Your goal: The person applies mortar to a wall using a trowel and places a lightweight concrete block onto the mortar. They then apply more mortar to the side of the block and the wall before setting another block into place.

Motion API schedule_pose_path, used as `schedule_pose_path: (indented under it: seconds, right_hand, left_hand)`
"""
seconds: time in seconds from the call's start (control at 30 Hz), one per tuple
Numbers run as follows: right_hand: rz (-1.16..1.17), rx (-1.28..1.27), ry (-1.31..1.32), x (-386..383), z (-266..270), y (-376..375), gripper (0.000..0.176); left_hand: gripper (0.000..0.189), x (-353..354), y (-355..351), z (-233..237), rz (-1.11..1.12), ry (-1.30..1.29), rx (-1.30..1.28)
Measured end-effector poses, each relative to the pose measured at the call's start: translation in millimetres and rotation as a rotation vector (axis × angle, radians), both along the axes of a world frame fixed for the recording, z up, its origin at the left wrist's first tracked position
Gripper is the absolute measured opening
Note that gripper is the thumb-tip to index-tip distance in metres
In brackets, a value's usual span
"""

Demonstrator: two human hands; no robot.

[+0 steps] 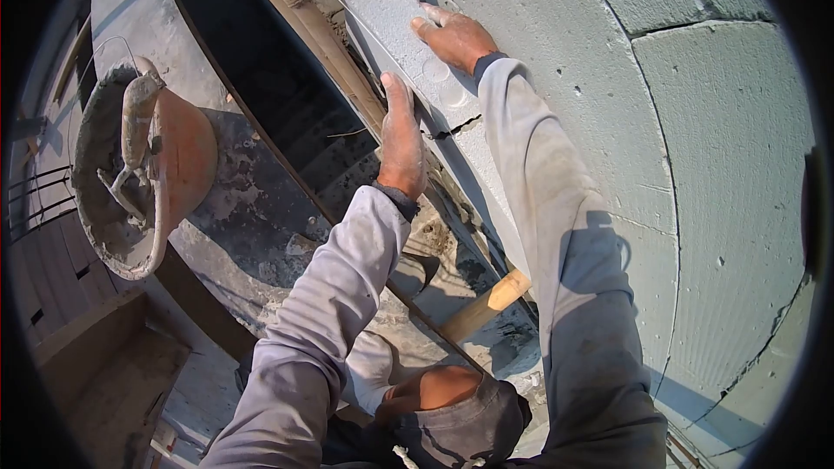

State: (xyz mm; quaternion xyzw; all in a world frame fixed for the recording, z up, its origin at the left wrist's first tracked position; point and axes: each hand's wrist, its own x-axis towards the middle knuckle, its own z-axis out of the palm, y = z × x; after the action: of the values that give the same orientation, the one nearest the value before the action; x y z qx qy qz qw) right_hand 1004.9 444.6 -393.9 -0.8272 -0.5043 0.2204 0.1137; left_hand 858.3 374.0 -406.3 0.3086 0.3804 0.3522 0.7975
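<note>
A pale aerated concrete block (382,13) lies at the top of a narrow row, end to end with another block (488,165); a dark, jagged joint shows between them. My left hand (402,141) is upright along the block's outer side, fingers straight and together, palm turned toward it. On the block's top, near the wall, rests my right hand (456,37), its fingers apart and partly hidden at the far edge. Neither hand visibly wraps around the block. Round marks dent the top surface below my right hand.
A mortar-caked orange bucket (193,161) stands at left on a concrete ledge (234,156), with a mortar-covered tool handle (137,117) in it. Bamboo poles (304,22) run beside a dark gap. A large block wall (721,165) rises at right. A bamboo stub (486,306) crosses below.
</note>
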Motion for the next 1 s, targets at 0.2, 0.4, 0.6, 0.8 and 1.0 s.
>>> schedule_pose_path:
  seconds: [0.2,0.4,0.6,0.8,1.0]
  right_hand:
    - [0.002,0.018,0.036,1.9,-0.8,-2.0,0.063]
    - [0.042,-0.028,0.047,7.4,2.1,0.1,0.063]
    - [0.027,-0.003,0.027,7.7,0.1,-3.6,0.064]
    - [0.051,0.005,-0.031,7.0,-6.6,-1.1,0.064]
    - [0.025,0.02,-0.015,4.1,-3.8,-1.4,0.064]
  left_hand:
    - [0.1,-4.1,-1.5,3.1,-0.025,-0.006,0.042]
    - [0.094,-5.4,-4.4,4.5,-0.049,-0.003,0.026]
    - [0.098,-8.4,-8.8,-9.0,-0.043,-0.05,0.01]
    - [0.097,-11.8,-18.9,-17.1,-0.038,-0.09,-0.057]
    - [0.097,-15.8,-17.7,-16.6,-0.041,-0.088,-0.065]
